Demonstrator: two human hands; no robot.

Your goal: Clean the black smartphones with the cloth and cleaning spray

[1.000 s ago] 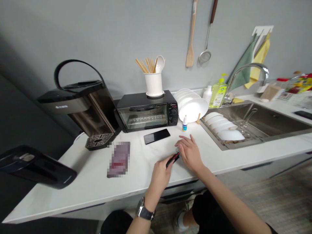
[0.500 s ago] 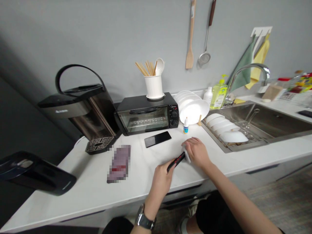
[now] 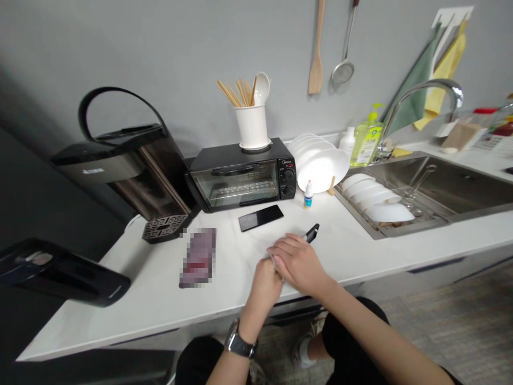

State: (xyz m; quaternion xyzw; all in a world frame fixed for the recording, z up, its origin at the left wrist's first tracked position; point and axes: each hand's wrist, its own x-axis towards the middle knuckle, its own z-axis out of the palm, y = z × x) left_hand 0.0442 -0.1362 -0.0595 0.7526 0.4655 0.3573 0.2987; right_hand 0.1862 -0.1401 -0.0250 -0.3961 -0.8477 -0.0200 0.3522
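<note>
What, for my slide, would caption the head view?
Bare right hand meeting left hand, slim black object protruding, over white countertop.

A single camera, worn on the person's head, looks from above the near side of the white worktop (image 3: 160, 302), facing forward and down toward the grey wall (image 3: 180, 48); the left grip (image 3: 267, 280) and right grip (image 3: 298, 259) fall close below the middle of the view, with both forearms (image 3: 368, 326) cut by the bottom edge. Its wide field reaches from the drinks dispenser (image 3: 140, 171) at left, across the toaster oven (image 3: 236, 190), to the stainless-steel sink (image 3: 473, 187) at right; the worktop's front edge slants upward rightward.
</note>
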